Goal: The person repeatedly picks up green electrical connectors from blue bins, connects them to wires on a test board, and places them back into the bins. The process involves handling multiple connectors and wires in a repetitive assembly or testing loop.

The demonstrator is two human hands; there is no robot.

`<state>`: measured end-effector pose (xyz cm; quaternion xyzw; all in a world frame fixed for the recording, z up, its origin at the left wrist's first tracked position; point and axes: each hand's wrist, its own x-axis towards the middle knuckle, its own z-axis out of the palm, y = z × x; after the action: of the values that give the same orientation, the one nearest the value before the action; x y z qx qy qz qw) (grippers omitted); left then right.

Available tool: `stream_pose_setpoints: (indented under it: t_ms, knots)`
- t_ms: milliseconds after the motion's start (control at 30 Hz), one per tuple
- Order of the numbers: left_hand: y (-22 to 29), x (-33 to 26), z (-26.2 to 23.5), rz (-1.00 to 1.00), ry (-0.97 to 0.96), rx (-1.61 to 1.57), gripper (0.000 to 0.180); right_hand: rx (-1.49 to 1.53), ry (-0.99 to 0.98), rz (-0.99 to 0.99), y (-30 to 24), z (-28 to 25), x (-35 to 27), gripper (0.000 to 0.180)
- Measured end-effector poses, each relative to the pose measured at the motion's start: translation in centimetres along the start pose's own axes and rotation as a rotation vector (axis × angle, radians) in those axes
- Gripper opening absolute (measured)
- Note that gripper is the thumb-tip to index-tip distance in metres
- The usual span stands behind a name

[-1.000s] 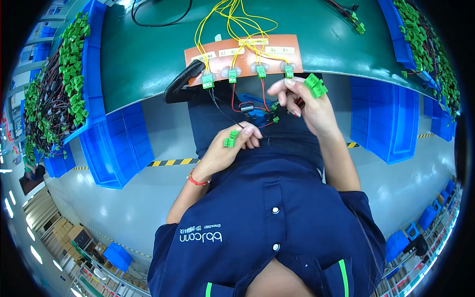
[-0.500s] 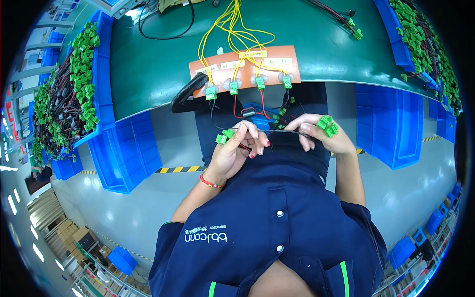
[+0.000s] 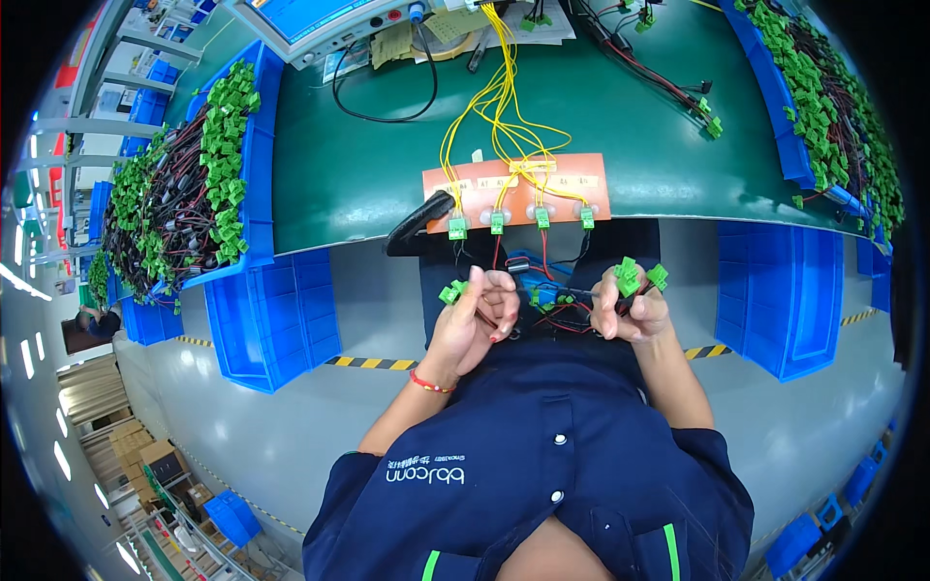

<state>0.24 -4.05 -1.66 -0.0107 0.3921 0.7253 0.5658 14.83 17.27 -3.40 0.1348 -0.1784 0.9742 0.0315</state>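
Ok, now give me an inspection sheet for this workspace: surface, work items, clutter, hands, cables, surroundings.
Surface: green table, an orange board at its near edge.
Work items: green connectors at both hands; four board connectors in a row.
Clutter: papers beside an instrument across the table; loose wire bundle at upper right.
Hands: left hand and right hand both curled, apart; exact grip unclear.
Cables: yellow wires reach the board; a black cable loops below the instrument.
Surroundings: blue bins heaped with green connectors at both sides; striped floor tape.

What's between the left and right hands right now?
In the head view, small green connectors and thin red and black wires show between the left hand and the right hand.
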Motion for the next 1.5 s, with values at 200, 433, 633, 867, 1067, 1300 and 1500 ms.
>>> stream_pose_setpoints:
  t_ms: [200,433,633,867,1067,1300,1500]
  knots:
    - [1.7,-0.9,-1.7,0.449,0.427,0.688,0.058,-0.095,0.096,0.120,-0.2,0.9,-0.2,0.029]
    - [2.6,1.8,1.7,0.338,0.037,0.433,0.049,-0.323,0.200,0.233,-0.6,2.1,0.2,0.023]
    - [2.6,2.0,1.8,0.118,-0.141,0.060,0.027,-0.700,0.553,0.216,-1.9,3.3,0.2,0.028]
    - [-0.2,-2.8,2.4,-0.207,-0.185,0.190,0.035,-0.704,0.586,0.222,-3.5,3.2,-0.6,0.038]
    - [1.0,-4.3,2.5,-0.310,-0.368,0.102,0.039,-0.861,0.594,0.386,-3.4,3.9,-0.4,0.033]
    - [1.2,-4.1,2.0,-0.307,-0.451,0.093,0.034,-0.957,0.555,0.361,-1.5,2.5,-0.5,0.026]
    - [4.1,-2.9,1.2,0.410,-0.385,-0.170,0.022,-0.798,0.444,0.247,-1.7,2.1,-1.1,0.040]
